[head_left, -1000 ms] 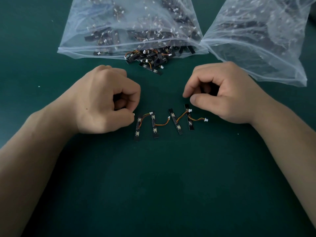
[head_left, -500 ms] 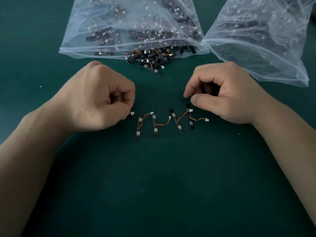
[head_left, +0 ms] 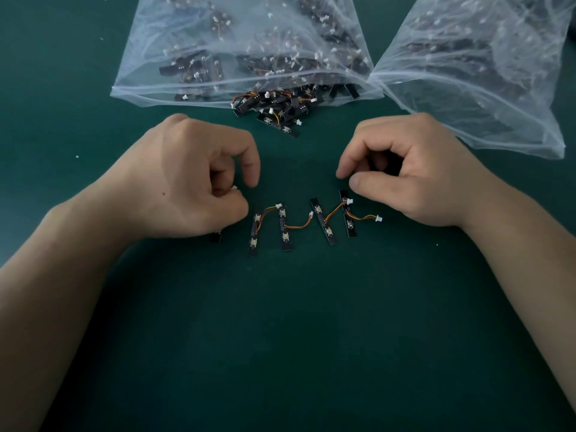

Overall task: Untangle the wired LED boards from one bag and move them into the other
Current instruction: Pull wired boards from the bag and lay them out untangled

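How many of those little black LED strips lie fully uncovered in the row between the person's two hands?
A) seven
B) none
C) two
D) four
D: four LED boards lie side by side on the green mat, linked by orange wires, while only the end of a fifth board shows below the left hand.

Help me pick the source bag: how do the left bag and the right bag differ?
The left bag has a tangle of LED boards spilling from its mouth onto the table; nothing spills from the right bag. The left bag's near edge runs straight across; the right bag lies slanted, partly out of frame. Both are clear plastic, holding dark boards with white connectors.
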Demonstrator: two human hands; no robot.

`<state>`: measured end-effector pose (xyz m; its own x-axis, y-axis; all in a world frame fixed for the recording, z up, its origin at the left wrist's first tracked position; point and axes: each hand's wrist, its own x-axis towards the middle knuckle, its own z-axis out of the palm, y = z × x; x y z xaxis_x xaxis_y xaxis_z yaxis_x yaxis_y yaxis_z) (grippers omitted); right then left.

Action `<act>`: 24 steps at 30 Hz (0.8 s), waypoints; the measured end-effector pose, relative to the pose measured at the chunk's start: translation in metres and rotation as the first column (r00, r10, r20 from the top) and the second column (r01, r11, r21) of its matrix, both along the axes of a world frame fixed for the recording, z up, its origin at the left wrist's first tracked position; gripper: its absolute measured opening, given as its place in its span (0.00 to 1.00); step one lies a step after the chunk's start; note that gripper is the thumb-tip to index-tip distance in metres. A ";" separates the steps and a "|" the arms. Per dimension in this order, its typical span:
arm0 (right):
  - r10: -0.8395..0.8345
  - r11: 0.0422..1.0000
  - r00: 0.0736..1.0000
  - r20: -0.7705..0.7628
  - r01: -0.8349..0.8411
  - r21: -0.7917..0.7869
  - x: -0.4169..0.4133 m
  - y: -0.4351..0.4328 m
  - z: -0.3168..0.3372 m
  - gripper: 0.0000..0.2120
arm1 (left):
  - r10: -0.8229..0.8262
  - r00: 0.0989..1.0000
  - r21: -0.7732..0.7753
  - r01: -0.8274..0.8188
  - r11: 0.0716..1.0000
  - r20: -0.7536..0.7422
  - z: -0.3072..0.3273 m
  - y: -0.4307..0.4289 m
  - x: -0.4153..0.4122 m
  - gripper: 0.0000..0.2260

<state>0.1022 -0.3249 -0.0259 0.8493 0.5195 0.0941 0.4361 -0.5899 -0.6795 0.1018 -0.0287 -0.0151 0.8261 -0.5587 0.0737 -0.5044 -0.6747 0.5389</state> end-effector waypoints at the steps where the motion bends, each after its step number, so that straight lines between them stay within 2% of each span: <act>1: -0.001 1.000 1.000 0.000 0.001 -0.002 0.000 0.000 0.000 0.05 | 0.000 1.000 -0.001 0.000 1.000 -0.002 0.000 0.000 0.000 0.08; 5: -0.001 1.000 1.000 -0.001 0.001 -0.004 0.000 0.000 0.001 0.05 | -0.028 0.998 -0.062 0.025 0.998 -0.049 0.002 0.002 0.003 0.03; 8: -0.002 1.000 1.000 -0.002 0.002 -0.001 0.000 0.000 0.002 0.05 | -0.016 1.000 -0.103 0.013 0.995 -0.023 0.003 0.004 0.004 0.04; 15: -0.004 1.000 1.000 -0.004 0.004 -0.002 -0.001 0.000 0.001 0.05 | -0.031 0.998 0.066 0.027 0.997 0.053 0.005 0.002 0.002 0.01; 24: -0.004 1.000 1.000 0.000 0.004 0.003 0.000 0.000 0.000 0.05 | -0.100 0.994 0.111 0.094 0.989 0.044 0.010 0.000 -0.001 0.08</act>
